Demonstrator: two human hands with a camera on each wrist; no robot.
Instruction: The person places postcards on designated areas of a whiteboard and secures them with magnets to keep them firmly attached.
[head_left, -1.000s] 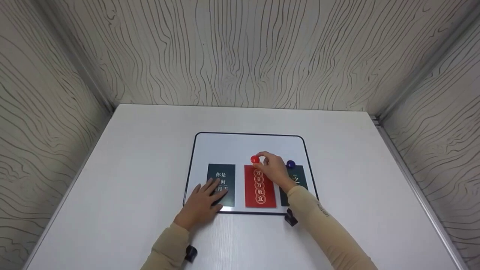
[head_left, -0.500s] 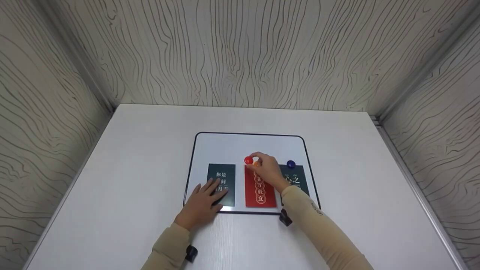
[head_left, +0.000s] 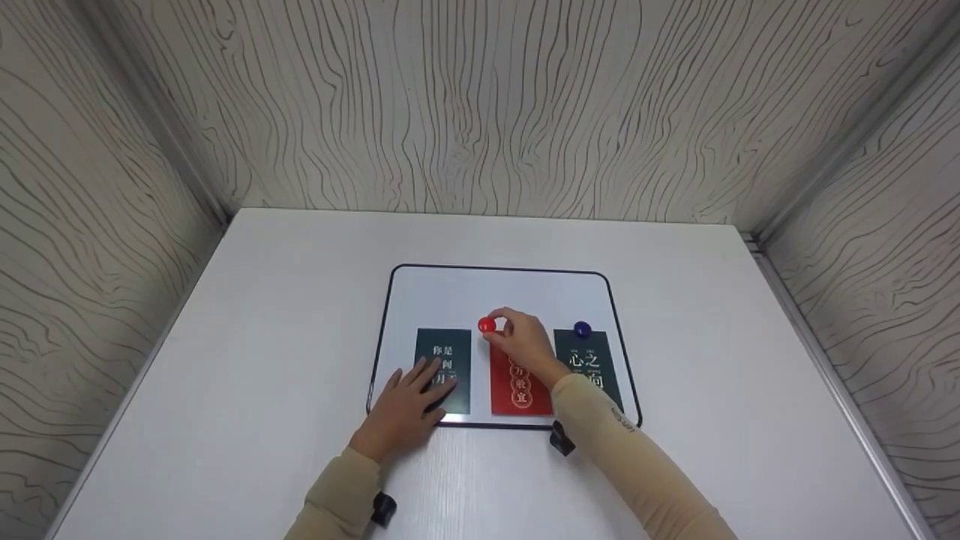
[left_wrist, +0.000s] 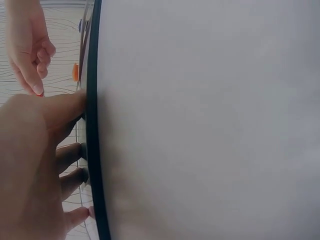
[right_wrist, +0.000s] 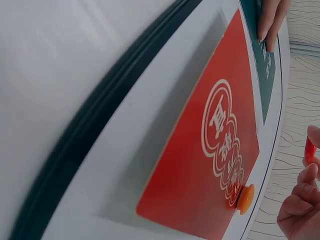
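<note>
My right hand [head_left: 526, 343] pinches a round red magnet [head_left: 486, 325] between thumb and fingertips, above the gap between the left green card and the red card. The left hand [head_left: 405, 409] rests with spread fingers on the lower part of the left green card [head_left: 442, 339]. Both cards lie on a white magnetic board [head_left: 450, 294] with a dark rim. An orange magnet [right_wrist: 245, 199] sits at the top edge of the red card [right_wrist: 200, 165] in the right wrist view; the right hand hides it in the head view. A dark blue magnet [head_left: 583, 329] tops the right green card [head_left: 579, 349].
The board lies on a white table [head_left: 300, 300]. Wood-grain patterned walls [head_left: 480, 112] enclose the back and sides. A black wrist piece [head_left: 383, 508] shows by the left sleeve, another [head_left: 562, 439] by the right sleeve.
My right hand has moved left with the red magnet, from above the red card toward the left green card. More of the right green card now shows. The left hand stays put.
</note>
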